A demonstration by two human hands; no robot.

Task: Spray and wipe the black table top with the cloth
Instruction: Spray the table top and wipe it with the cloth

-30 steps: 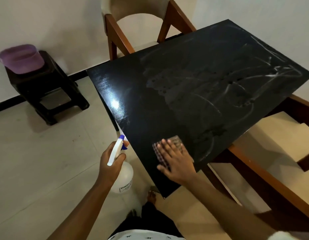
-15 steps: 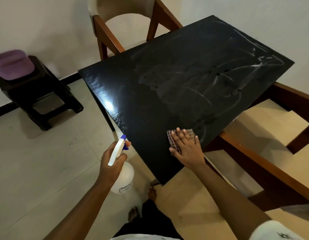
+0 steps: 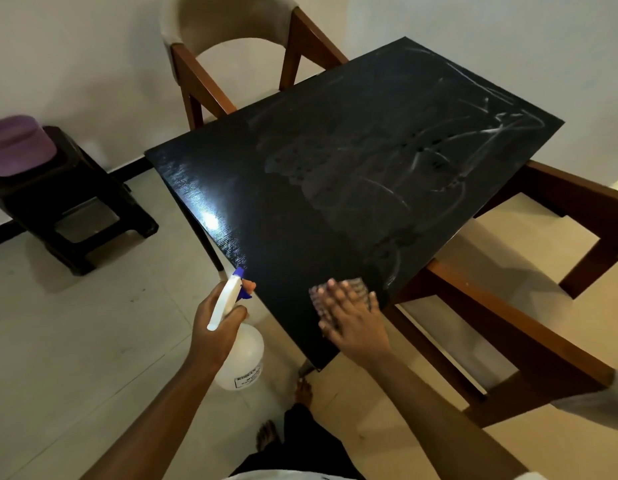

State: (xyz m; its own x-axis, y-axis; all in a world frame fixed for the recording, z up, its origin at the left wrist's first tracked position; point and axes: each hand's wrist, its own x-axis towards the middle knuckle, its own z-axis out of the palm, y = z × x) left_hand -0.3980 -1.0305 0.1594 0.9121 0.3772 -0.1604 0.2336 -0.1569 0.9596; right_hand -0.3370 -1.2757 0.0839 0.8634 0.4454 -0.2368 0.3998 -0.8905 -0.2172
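The black table top [image 3: 328,174] fills the middle of the view, with whitish wet streaks across its centre and far right. My right hand [image 3: 352,317] lies flat, fingers spread, pressing a checked cloth [image 3: 357,284] onto the table near its front right edge; most of the cloth is hidden under the hand. My left hand [image 3: 217,327] holds a white spray bottle [image 3: 241,355] with a blue nozzle, off the table's front left edge and above the floor.
A wooden chair with a cream back [image 3: 238,53] stands at the far side. Another wooden chair with a cream seat [image 3: 501,282] is at the right. A dark stool [image 3: 68,209] bearing a purple object [image 3: 16,143] sits by the wall at left. My bare feet [image 3: 302,393] are below.
My right hand has slid the cloth along the table's near edge, first to the right and then a little back to the left. The left hand keeps the bottle in about the same place.
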